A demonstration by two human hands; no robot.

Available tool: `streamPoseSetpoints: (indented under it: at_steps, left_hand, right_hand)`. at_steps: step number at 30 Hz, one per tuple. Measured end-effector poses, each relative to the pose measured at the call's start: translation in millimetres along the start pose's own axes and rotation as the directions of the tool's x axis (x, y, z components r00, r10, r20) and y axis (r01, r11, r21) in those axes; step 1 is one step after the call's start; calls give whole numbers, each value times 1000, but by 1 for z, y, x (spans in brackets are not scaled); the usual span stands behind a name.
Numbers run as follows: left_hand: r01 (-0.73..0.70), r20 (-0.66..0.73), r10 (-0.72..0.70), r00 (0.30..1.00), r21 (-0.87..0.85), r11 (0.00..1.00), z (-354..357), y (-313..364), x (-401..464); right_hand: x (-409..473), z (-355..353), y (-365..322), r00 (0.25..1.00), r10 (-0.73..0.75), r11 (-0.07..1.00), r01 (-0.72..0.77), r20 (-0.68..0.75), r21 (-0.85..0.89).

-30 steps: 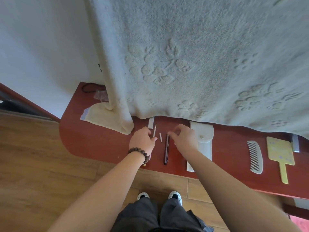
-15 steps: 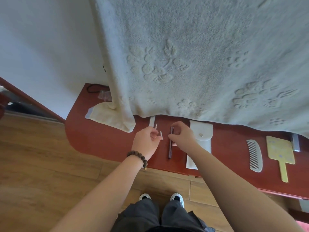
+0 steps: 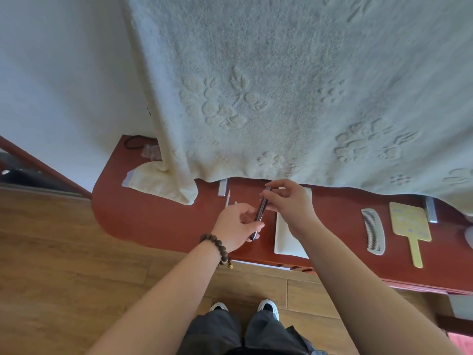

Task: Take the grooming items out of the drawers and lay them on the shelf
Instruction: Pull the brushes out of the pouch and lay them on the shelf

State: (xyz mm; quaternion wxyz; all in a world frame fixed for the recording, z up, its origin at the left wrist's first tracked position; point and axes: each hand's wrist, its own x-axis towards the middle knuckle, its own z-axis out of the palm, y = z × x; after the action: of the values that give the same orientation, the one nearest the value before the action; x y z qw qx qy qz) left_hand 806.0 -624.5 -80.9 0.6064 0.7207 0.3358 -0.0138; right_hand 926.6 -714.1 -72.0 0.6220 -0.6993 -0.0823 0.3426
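1. Over the front of the red-brown lacquered wooden shelf (image 3: 158, 221), you have the slim dark stick-shaped grooming tool (image 3: 261, 212) lifted between both hands, tilted, its upper end toward the towel's hem.
2. Your left hand (image 3: 236, 230) has its grip closed around the lower end of the tool, thumb over the shaft; the beaded wooden bracelet (image 3: 217, 245) sits on that wrist.
3. Your right hand (image 3: 289, 203) pinches the upper end lightly with the fingertips (image 3: 267, 194), the other fingers spread loose.
4. Judging by its shape, it will handle as light and stiff, with a glossy, likely slippery shaft. Hold it near the middle or at both ends as now, and don't squeeze hard; whether it has a cap that pulls off, I cannot tell.
5. Just left of your left hand, a thin white stick (image 3: 227, 198) and a tiny white piece (image 3: 235, 202) lie flat on the shelf, small enough to roll or scatter.
6. Under your right forearm lies a flat white pouch (image 3: 288, 239), smooth and soft-looking.
7. Well to the right, a pale curved plastic comb (image 3: 374, 230) and a flat yellow hand mirror with a long handle (image 3: 410, 228) lie side by side, apart from each other.
8. Behind it all hangs the thick cream embossed towel (image 3: 281, 85), plush, its hem brushing the shelf.
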Motion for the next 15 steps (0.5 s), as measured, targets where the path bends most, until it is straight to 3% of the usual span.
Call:
streamPoseSetpoints:
  at_steps: [7,10,12,15]
  left_hand:
    - [-34,10,33,999,108,994,-3,4,1]
    - [28,31,-34,999,171,985,-3,-19,-12]
    - [99,-19,-98,995,87,991,-2,-34,-18]
    - [147,-114,-147,982,-10,989,2,-38,-10]
  right_hand:
    - [-1,-1,-6,992,-46,994,56,-114,90]
    - [15,-18,-23,970,-94,972,139,-226,191]
    - [22,-29,-29,978,-119,983,141,-174,118]
    - [22,-25,-8,997,-42,997,38,-66,-74]
